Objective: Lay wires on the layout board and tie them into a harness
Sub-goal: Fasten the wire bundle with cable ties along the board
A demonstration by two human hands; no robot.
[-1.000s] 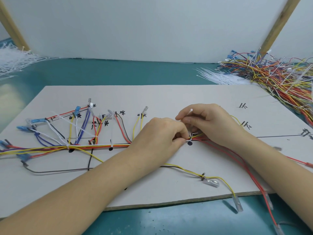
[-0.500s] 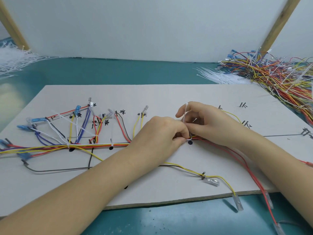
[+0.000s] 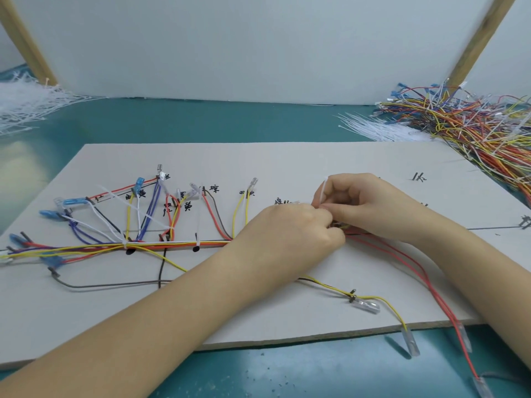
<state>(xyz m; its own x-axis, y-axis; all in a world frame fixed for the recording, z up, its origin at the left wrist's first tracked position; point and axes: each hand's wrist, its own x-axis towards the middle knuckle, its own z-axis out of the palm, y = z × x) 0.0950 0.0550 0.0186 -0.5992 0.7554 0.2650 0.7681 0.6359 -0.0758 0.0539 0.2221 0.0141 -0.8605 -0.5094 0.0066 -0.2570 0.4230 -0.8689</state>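
Tying step, midway along the wire bundle point(image 3: 178, 245) on the layout board point(image 3: 287, 159). Left hand point(image 3: 290, 234) curled, pinching the bundle; right hand point(image 3: 356, 205) fingers pinching the white cable tie point(image 3: 323, 192) tail. Next, probably: pull tail snug.

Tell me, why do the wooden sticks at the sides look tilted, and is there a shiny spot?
Head view: the wide-angle lens probably makes the wooden posts lean; a pale glare patch sits on the teal table at far left; the board is evenly lit; the wire pile looks sharp enough.
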